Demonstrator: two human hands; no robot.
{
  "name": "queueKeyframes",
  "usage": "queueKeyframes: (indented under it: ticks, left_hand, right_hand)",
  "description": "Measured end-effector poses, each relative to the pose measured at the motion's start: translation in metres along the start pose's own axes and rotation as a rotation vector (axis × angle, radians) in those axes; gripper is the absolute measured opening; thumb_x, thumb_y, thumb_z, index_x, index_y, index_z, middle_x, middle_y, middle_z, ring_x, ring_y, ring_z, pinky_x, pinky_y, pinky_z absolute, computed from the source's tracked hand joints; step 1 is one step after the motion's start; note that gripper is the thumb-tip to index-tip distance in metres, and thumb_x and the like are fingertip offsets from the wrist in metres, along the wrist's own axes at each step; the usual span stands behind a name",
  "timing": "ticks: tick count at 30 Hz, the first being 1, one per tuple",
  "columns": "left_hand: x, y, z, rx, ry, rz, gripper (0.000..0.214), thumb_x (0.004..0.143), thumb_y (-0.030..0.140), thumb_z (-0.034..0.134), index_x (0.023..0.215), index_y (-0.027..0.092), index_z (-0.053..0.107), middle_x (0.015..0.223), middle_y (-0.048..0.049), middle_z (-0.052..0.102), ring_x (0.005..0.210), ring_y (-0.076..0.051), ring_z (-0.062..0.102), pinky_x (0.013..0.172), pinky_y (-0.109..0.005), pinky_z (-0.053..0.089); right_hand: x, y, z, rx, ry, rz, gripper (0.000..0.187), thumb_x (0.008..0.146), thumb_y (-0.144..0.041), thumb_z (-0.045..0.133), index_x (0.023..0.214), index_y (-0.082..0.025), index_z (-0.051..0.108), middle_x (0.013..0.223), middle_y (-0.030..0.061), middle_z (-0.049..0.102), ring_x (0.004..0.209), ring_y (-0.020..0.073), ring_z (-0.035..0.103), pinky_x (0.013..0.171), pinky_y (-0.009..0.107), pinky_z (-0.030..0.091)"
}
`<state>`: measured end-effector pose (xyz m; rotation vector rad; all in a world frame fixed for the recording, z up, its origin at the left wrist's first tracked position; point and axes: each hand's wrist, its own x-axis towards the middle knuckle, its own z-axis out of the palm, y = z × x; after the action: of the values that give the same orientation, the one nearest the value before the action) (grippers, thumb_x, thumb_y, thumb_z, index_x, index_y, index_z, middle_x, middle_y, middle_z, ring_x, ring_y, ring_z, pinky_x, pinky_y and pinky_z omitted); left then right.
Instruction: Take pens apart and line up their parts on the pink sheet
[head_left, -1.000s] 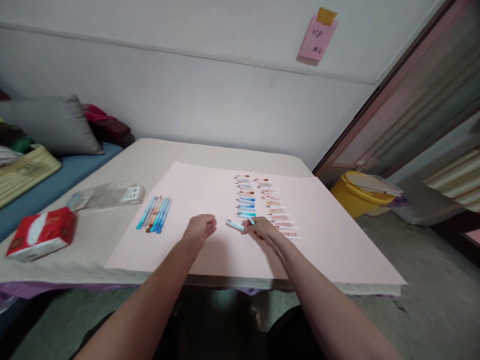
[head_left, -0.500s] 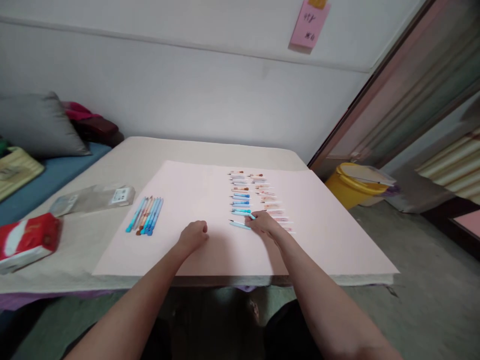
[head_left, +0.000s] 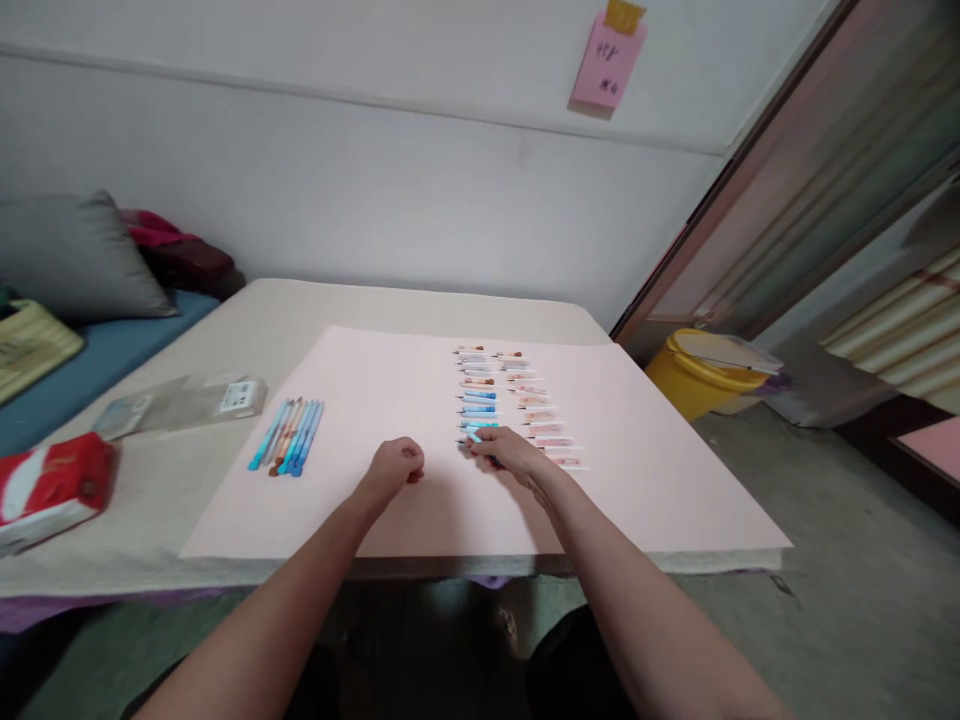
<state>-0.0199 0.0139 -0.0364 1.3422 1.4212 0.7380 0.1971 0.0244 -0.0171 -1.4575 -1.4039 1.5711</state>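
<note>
My right hand (head_left: 504,450) is closed at the near end of a column of pens, its fingertips pinching a light blue pen (head_left: 474,436). Part of that pen and the nearest one in the column are hidden by my fingers. The column holds several blue, brown and pale pens (head_left: 480,397) lying sideways, tips to the left. A second column of pale orange and pink pens (head_left: 541,415) lies just right of it. My left hand (head_left: 396,465) rests on the pink sheet (head_left: 375,380) in a loose fist, no object showing in it. Left of it lies a bunch of blue and brown pens (head_left: 289,438).
The pink sheet covers much of a cloth-covered table (head_left: 420,303). A clear plastic packet (head_left: 187,403) and a red tissue pack (head_left: 60,490) lie on the left. A yellow bucket (head_left: 694,375) stands beyond the right edge; a wall (head_left: 375,200) rises behind.
My right hand has moved slightly left with the light blue pen, over the nearest pen of the column. My left hand has turned a little and stays curled. The view has shifted slightly.
</note>
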Motion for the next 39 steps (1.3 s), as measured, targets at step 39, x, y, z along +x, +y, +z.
queueKeyframes:
  ticks: [39]
  left_hand:
    - [-0.013,0.022,-0.002,-0.361,-0.006,0.089,0.022,0.065,0.03,0.067,0.079,0.014,0.068,0.069,-0.0052,0.067,0.068,-0.016,0.059,0.063,-0.028,0.042]
  right_hand:
    - [-0.007,-0.013,0.052,0.149,-0.164,-0.031,0.009,0.062,-0.018,0.061,0.071,-0.016,0.06,0.069,-0.0008,0.056,0.054,0.0076,0.047,0.052,0.021,0.039]
